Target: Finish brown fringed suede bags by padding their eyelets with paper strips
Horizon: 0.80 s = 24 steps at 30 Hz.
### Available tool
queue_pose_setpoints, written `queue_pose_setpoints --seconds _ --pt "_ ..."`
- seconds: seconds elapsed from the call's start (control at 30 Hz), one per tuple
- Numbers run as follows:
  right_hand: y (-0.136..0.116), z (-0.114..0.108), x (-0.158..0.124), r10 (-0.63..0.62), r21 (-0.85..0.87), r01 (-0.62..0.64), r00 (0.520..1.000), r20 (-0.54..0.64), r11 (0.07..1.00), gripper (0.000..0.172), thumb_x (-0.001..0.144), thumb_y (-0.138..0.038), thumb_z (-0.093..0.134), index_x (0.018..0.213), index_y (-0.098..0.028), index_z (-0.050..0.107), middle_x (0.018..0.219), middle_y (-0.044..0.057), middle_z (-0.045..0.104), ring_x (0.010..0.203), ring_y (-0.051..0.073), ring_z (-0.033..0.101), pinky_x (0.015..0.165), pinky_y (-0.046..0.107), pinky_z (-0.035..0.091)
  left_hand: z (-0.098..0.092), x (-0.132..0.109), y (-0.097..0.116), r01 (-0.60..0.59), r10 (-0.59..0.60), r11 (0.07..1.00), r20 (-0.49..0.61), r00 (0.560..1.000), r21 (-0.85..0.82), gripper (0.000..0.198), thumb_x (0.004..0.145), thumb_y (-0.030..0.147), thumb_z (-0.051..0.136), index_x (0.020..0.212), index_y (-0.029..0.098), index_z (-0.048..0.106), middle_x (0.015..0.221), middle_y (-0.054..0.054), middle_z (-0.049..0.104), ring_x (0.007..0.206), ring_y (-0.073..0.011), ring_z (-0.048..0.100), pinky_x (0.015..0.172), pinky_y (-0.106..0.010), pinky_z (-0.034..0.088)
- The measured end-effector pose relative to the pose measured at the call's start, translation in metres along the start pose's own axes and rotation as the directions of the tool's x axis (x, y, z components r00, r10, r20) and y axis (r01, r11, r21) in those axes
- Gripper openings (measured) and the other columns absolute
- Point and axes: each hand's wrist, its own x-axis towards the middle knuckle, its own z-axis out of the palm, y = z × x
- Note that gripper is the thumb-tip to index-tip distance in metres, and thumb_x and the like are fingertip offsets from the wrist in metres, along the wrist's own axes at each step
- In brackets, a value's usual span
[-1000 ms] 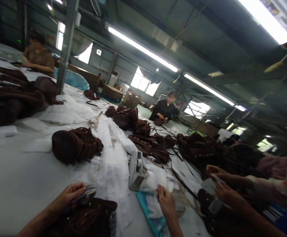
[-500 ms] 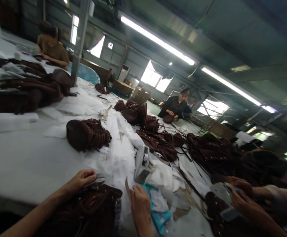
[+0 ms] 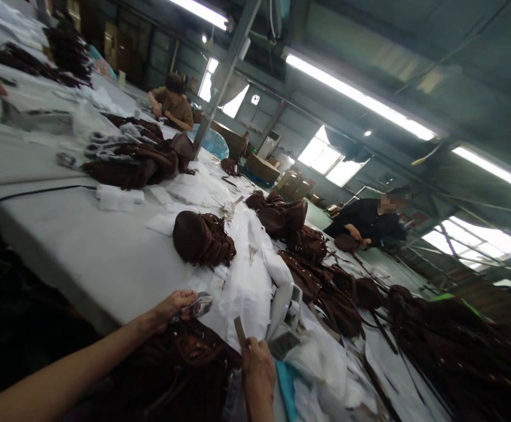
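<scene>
My left hand [image 3: 180, 306] is closed on a shiny, clear plastic-wrapped piece [image 3: 201, 305], held over the top of a dark brown bag [image 3: 189, 357]. What is inside the plastic cannot be made out. On the other side of that bag, my right hand [image 3: 259, 369] pinches a narrow tan strip [image 3: 240, 332] which sticks up past the fingers. The bag stands close to my body, its lower part lost in shadow. Just right of my right hand lies a turquoise packet [image 3: 286, 387], partly under crumpled white wrapping.
White tissue [image 3: 249, 275] runs along the table [image 3: 79, 252]. A brown fringed bag [image 3: 202, 237] lies ahead, a white tape dispenser-like device [image 3: 288, 310] right of it. More brown bags [image 3: 457, 346] are piled rightward. Two co-workers [image 3: 173, 105] work across the table, beside a post [image 3: 224, 76].
My view has swung left, so the scene sits further right and a neighbour's hands at the right are out of frame. Both my hands keep their holds at the bag.
</scene>
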Motion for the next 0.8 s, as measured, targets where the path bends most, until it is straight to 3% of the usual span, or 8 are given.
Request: queue_pose_setpoints --seconds 0.1,0.2,0.27,0.33,0.43,0.53,0.67,0.8 --pt "0.004 -0.012 0.004 -0.010 0.028 0.010 1.000 0.014 1.000 0.021 0.085 -0.015 0.043 0.073 -0.020 0.060 0.072 0.005 0.064 0.066 0.017 0.064 0.058 0.023 0.041 -0.001 0.000 -0.001 -0.016 0.016 0.999 0.000 1.000 -0.030 0.040 0.067 0.048 0.077 0.068 0.013 0.058 0.054 0.004 0.050 0.041 -0.0020 0.026 0.040 -0.017 0.020" --pt "-0.001 -0.032 0.007 0.028 0.232 -0.030 1.000 0.011 0.972 0.023 0.090 -0.024 0.036 0.089 -0.019 0.059 0.075 0.004 0.068 0.066 0.017 0.066 0.060 0.023 0.046 -0.002 0.001 -0.003 -0.037 0.037 0.998 -0.001 0.999 -0.048 0.039 0.068 0.047 0.076 0.068 0.013 0.058 0.057 0.001 0.055 0.041 -0.0020 0.027 0.040 -0.018 0.020" --pt "-0.013 -0.046 0.009 0.117 0.475 -0.120 0.992 0.037 0.872 0.029 0.089 -0.036 0.039 0.104 -0.019 0.057 0.076 0.003 0.069 0.062 0.017 0.066 0.059 0.024 0.049 -0.002 0.002 -0.004 -0.056 0.055 0.997 -0.007 0.998 -0.054 0.039 0.068 0.047 0.077 0.070 0.013 0.057 0.058 0.001 0.057 0.040 -0.0020 0.028 0.040 -0.018 0.020" --pt "-0.032 -0.055 0.009 0.157 0.633 -0.193 0.981 0.113 0.750 0.034 0.086 -0.047 0.045 0.097 -0.019 0.060 0.068 0.000 0.065 0.052 0.016 0.062 0.053 0.024 0.048 -0.002 0.002 -0.004 -0.076 0.075 0.996 -0.010 0.997 -0.053 0.040 0.068 0.047 0.077 0.071 0.013 0.057 0.059 0.001 0.058 0.040 -0.0022 0.029 0.041 -0.019 0.020" --pt "-0.065 -0.056 0.008 0.092 0.696 -0.241 0.965 0.244 0.676 0.040 0.083 -0.056 0.047 0.070 -0.020 0.059 0.051 -0.003 0.055 0.040 0.013 0.051 0.040 0.022 0.040 0.000 0.000 -0.002 -0.106 0.106 0.994 -0.003 0.994 -0.041 0.039 0.071 0.047 0.075 0.077 0.013 0.058 0.063 -0.001 0.061 0.041 -0.0028 0.033 0.041 -0.020 0.021" --pt "-0.088 -0.049 0.007 0.040 0.719 -0.248 0.955 0.294 0.650 0.046 0.083 -0.058 0.046 0.059 -0.020 0.056 0.042 -0.003 0.049 0.034 0.011 0.044 0.034 0.021 0.030 0.003 -0.004 0.001 -0.144 0.144 0.989 0.004 0.990 -0.032 0.039 0.072 0.047 0.074 0.080 0.013 0.057 0.064 -0.002 0.061 0.041 -0.0033 0.035 0.042 -0.021 0.024" --pt "-0.100 -0.048 0.012 -0.018 0.702 -0.178 0.965 0.262 0.689 0.053 0.080 -0.062 0.046 0.051 -0.019 0.055 0.037 -0.002 0.045 0.033 0.010 0.039 0.032 0.023 0.022 0.006 -0.005 0.003 -0.186 0.186 0.982 0.010 0.982 -0.027 0.042 0.070 0.049 0.076 0.082 0.014 0.057 0.063 0.000 0.059 0.040 -0.0033 0.035 0.042 -0.021 0.025" --pt "-0.105 -0.049 0.020 -0.085 0.693 -0.170 0.945 0.317 0.701 0.054 0.080 -0.062 0.046 0.049 -0.018 0.055 0.038 -0.003 0.042 0.034 0.010 0.037 0.033 0.022 0.020 0.007 -0.004 0.001 -0.201 0.201 0.979 0.016 0.979 -0.020 0.041 0.072 0.048 0.074 0.084 0.013 0.058 0.060 0.001 0.056 0.039 -0.0034 0.036 0.041 -0.020 0.025"
